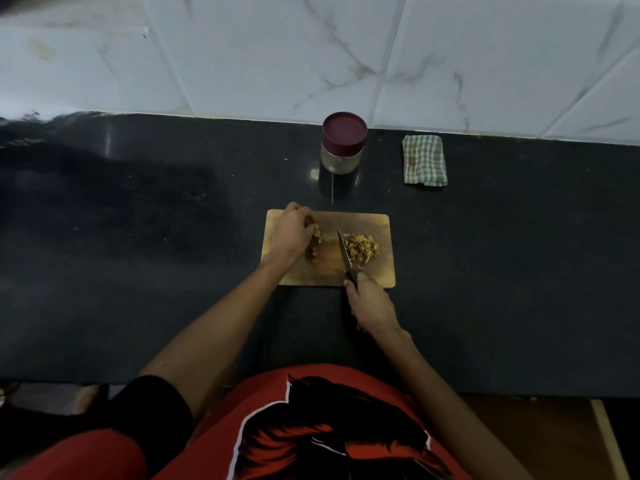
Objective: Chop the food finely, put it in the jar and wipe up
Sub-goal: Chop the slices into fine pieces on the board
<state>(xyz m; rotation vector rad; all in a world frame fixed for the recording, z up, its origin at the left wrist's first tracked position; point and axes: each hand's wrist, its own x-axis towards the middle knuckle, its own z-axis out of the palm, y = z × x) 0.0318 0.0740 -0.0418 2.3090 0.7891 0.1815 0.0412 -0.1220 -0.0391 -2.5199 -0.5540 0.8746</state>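
Now the left hand (292,233) curls over the uncut food (316,242) at the left of the wooden cutting board (325,271) on the dark bench (138,237). The right hand (372,304) grips the knife (345,252), its blade just left of the chopped pile (362,249). Farther back stand the lidded jar (344,143) and, right of it, a folded checked cloth (424,160).

Wooden board (367,223), glossy stone counter (502,258), checked cloth (424,160)

wall (311,46): white marble tiles | counter (138,237): black stone, glossy | light dim
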